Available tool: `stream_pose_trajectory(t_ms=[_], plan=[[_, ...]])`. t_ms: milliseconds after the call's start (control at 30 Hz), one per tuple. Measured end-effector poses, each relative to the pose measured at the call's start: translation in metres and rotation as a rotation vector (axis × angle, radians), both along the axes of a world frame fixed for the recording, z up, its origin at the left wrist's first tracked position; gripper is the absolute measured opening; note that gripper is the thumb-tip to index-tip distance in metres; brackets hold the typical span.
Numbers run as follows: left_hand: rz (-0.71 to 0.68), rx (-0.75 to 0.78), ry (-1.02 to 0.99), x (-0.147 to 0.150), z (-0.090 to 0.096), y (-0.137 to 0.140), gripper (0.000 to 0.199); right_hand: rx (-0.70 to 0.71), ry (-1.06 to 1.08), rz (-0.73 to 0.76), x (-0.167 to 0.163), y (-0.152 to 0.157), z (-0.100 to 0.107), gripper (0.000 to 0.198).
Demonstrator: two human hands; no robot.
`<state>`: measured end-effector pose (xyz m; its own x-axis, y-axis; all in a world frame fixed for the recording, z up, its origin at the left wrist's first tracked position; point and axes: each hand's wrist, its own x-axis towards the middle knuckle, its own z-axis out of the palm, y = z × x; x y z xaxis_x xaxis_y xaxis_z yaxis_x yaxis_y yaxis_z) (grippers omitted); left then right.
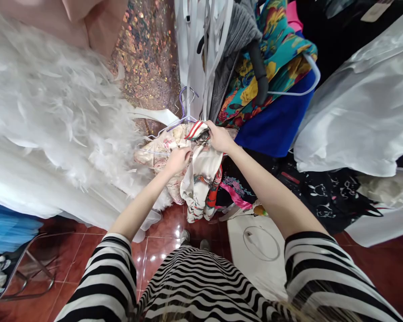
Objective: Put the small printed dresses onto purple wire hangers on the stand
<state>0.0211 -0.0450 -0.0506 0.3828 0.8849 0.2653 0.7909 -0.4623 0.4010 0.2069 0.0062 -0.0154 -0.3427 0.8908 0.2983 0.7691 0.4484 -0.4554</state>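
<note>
A white printed garment [201,167] with red-striped trim hangs in front of me, its lower part draped in folds. My right hand [219,137] has its fingers closed round the garment's upper edge, next to the striped trim [197,129]. Lower and to the left, my left hand [180,159] pinches at the garment's left side; its fingertips are partly hidden. Behind it is a cream and pink floral garment [154,154] on a thin white hanger. A purple hanger [182,118] shows just above both garments.
White feathered clothing [70,103] fills the left, beside a sequined fabric [147,53]. On the right hang a teal floral garment [255,80], blue cloth [268,125] and white satin [352,116]. A white surface [248,259] with a coiled cable [278,250] stands low, over red floor tiles [164,228].
</note>
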Motion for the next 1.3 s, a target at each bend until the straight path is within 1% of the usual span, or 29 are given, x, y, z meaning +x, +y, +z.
stream_pose_trajectory(t_ms=[100,167,233,267,333,433,533,633,700,767,867,1033,1067,1133,1233,1300], plan=[[-0.056,0.157,-0.084,0.013,-0.016,-0.014,0.024,-0.025,0.032,-0.01,-0.005,0.0,0.003,0.036],[0.001,0.292,-0.149,0.016,-0.029,-0.027,0.021,-0.025,0.03,-0.016,-0.008,-0.001,0.006,0.039],[0.096,0.35,-0.21,0.013,-0.043,-0.038,0.02,-0.021,0.0,-0.017,-0.01,-0.002,0.009,0.043],[0.135,0.334,-0.234,0.01,-0.048,-0.042,0.019,-0.025,-0.019,-0.02,-0.01,-0.002,0.011,0.043],[0.214,0.234,-0.269,0.0,-0.055,-0.043,0.019,-0.044,-0.053,-0.037,-0.012,-0.001,0.014,0.04],[0.304,0.038,-0.312,-0.013,-0.055,-0.03,0.021,-0.083,-0.114,-0.07,-0.015,0.0,0.019,0.037],[0.289,-0.122,-0.364,-0.014,-0.051,-0.014,0.024,-0.095,-0.204,-0.063,-0.017,0.003,0.023,0.038],[0.233,-0.223,-0.409,-0.006,-0.05,-0.003,0.027,-0.07,-0.29,0.003,-0.015,0.007,0.025,0.039],[0.216,-0.231,-0.421,0.0,-0.052,-0.001,0.026,-0.032,-0.337,0.055,-0.013,0.009,0.025,0.04],[0.218,-0.216,-0.417,0.004,-0.054,0.0,0.021,-0.015,-0.378,0.073,-0.011,0.01,0.026,0.04],[0.247,-0.214,-0.414,0.008,-0.056,-0.003,0.013,-0.037,-0.419,0.054,-0.011,0.009,0.029,0.039],[0.284,-0.11,-0.518,0.012,-0.051,-0.013,0.017,-0.074,-0.377,0.05,-0.01,0.008,0.031,0.039],[0.292,-0.124,-0.541,0.014,-0.05,-0.015,0.019,-0.078,-0.36,0.049,-0.01,0.01,0.029,0.039],[0.297,-0.205,-0.58,0.017,-0.047,-0.018,0.019,-0.072,-0.333,0.061,-0.009,0.014,0.025,0.038],[0.285,-0.305,-0.585,0.024,-0.046,-0.02,0.013,-0.045,-0.312,0.088,-0.007,0.019,0.018,0.036],[0.262,-0.325,-0.546,0.029,-0.046,-0.02,0.021,-0.033,-0.305,0.094,-0.007,0.021,0.015,0.037]])
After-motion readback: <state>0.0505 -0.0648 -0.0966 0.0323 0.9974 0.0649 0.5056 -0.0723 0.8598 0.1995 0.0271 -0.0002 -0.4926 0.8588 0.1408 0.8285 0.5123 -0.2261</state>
